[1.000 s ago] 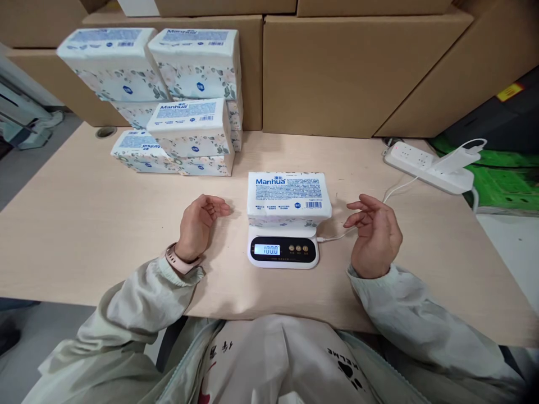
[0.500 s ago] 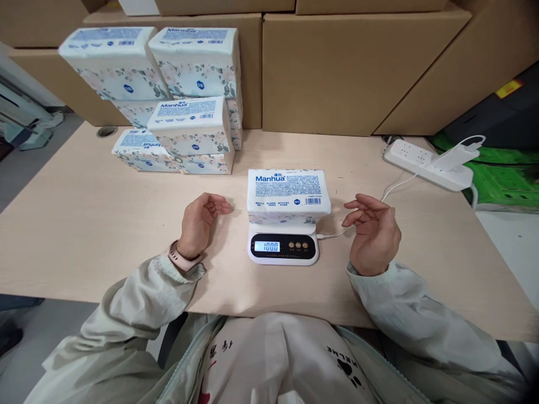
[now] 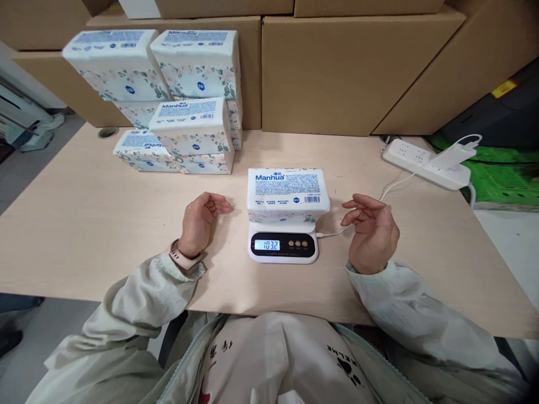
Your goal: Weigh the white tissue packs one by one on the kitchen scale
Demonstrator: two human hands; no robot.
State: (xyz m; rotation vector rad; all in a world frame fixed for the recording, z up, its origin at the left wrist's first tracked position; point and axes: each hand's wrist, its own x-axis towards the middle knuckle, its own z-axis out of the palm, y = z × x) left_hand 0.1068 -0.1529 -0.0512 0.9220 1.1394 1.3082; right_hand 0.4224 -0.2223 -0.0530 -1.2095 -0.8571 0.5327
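Note:
A white-and-blue pack of tissues marked Manhua lies on a white digital scale, covering its platform. The lit display of the scale seems to read 103.2. To the left of the pack, my left hand rests on its edge by the table, fingers loosely curved and empty. On the other side, my right hand is held with its fingers apart and bent inward, also empty. Neither hand touches the pack or the scale. A thin white cable runs from the right side of the scale behind my right hand.
Several more tissue packs are stacked at the back left of the wooden table. Large cardboard boxes line the back. A white power strip with a plugged-in adapter lies at the right, beside a green crate.
The scale's display has gone from 100.0 to about 103.2. Both hands and the tissue pack have stayed practically in place; the view has shifted slightly.

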